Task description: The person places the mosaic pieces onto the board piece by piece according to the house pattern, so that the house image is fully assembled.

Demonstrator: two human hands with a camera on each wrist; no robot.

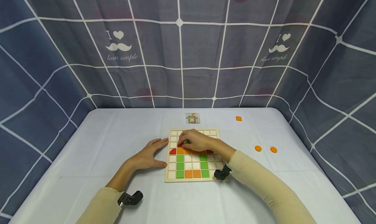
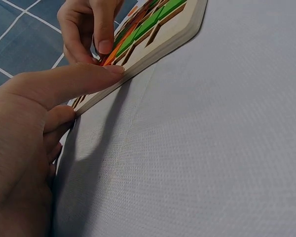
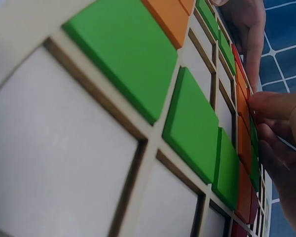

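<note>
A wooden grid board (image 1: 172, 132) lies on the table, partly filled with coloured tiles. My left hand (image 1: 147, 155) rests at its left side with spread fingers, the thumb touching the edge in the left wrist view. My right hand (image 1: 197, 140) reaches over the upper part and pinches a small red tile (image 1: 180, 145) at a cell just above the orange row. Green tiles (image 1: 180, 165) form two columns below. Orange tiles (image 1: 192, 174) sit between the columns at the bottom, and a red rounded tile (image 1: 172, 151) fills a left-edge cell. My right hand hides several middle cells.
A small pattern card (image 1: 192, 118) lies behind the board. To the right are an orange square tile (image 1: 239, 118) and two orange round tiles, one nearer (image 1: 258, 148) and one farther right (image 1: 274, 149). Checked curtains (image 1: 199, 44) surround the white table (image 1: 102, 145).
</note>
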